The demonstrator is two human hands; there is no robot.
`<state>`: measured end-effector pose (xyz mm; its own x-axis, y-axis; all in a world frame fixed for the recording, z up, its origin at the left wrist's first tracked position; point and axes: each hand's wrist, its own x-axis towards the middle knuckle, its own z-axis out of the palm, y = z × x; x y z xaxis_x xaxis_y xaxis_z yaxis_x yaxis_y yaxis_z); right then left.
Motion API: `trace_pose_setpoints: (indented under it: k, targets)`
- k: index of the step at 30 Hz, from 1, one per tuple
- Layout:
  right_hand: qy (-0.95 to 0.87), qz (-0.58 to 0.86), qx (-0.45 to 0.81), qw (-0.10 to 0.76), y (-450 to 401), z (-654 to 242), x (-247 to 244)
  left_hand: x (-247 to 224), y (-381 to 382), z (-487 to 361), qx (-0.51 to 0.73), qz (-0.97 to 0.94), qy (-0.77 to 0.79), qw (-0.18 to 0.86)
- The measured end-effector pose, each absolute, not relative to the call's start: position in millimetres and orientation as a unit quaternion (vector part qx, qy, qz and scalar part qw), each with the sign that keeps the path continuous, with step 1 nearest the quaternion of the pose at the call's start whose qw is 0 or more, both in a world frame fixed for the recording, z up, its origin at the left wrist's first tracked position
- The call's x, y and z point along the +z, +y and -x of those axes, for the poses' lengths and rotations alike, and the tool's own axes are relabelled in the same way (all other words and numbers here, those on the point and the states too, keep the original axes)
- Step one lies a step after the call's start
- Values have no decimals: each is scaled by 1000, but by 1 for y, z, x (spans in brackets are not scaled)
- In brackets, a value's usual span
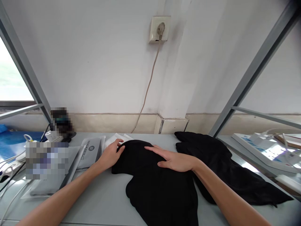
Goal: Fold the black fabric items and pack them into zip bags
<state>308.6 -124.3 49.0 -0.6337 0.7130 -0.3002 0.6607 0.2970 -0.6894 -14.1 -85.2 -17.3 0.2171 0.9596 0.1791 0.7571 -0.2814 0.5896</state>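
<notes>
A black piece of cloth (160, 191) with a curved, lobed outline lies spread on the grey table in front of me. My left hand (111, 154) rests at its far left edge, thumb on the cloth and the other fingers bent at the rim, with a gap between them. Across the upper right part of the same cloth my right hand (174, 160) lies flat, fingers stretched out and thumb apart. A second black cloth (218, 163), more wrinkled, lies to the right, partly behind my right forearm.
Grey packages in clear plastic bags (90, 153) lie at the left, beside white cables (9, 201) and a power strip. White sheets (117, 137) show behind my left hand. A cord hangs from a wall socket (160, 29). Grey metal posts (254, 66) frame the table (101, 201).
</notes>
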Motion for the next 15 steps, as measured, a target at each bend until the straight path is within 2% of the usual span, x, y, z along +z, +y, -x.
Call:
trace_pose_setpoints:
  k: [7, 11, 15]
  targets:
    - [-813, 423, 399, 27, -118, -301, 35, -18, -86, 14, 292, -760, 558, 161]
    - [-819, 425, 385, 22, -120, -301, 54, -20, -85, 16, 293, -766, 551, 158]
    - [-835, 425, 316, 149, -127, -338, 99, -22, -84, 18, 291, -773, 542, 154]
